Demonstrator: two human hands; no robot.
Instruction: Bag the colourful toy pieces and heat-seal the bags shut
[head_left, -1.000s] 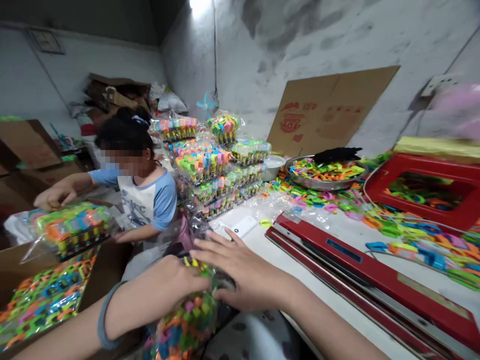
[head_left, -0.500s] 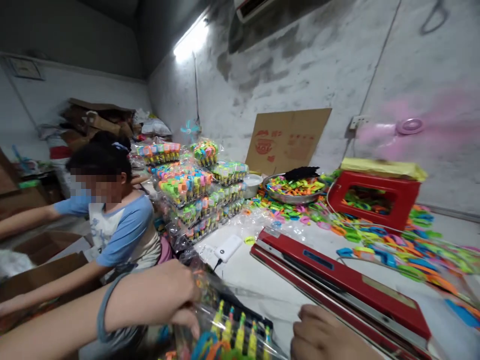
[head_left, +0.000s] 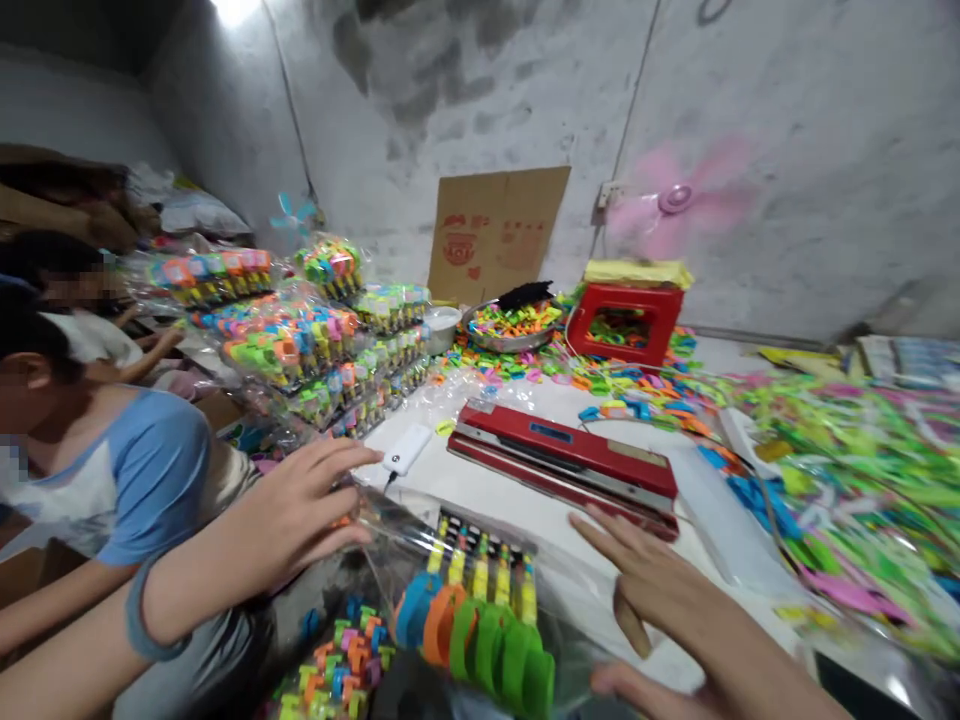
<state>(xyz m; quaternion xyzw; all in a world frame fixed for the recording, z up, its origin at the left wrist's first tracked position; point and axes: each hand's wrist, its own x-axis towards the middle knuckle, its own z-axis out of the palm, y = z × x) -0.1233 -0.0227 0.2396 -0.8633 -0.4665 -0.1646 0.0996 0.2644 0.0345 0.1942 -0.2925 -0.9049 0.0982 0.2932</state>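
In front of me a clear plastic bag [head_left: 405,535] contains a row of small toys [head_left: 480,630] with yellow stems, black tips and blue, orange and green curved bands. My left hand [head_left: 319,495], a grey band round its wrist, is at the bag's upper left edge with fingers stretched out. It seems to touch the plastic, but I cannot tell for certain. On the bag's right, my right hand [head_left: 645,590] has its fingers spread, thumb close to the plastic. Below left are many small colourful pieces [head_left: 341,660].
A red bar sealer [head_left: 562,455] lies on the white table, near a white power bank [head_left: 407,448]. Stacked bagged toys [head_left: 292,335] stand left, beside a person in blue sleeves [head_left: 161,450]. Farther back are a metal bowl [head_left: 510,342], a red stand [head_left: 626,355] and a pink fan [head_left: 675,200].
My view has turned right. Both hands have gone from curled to outstretched fingers, and the bag with its row of toys shows more fully between them.
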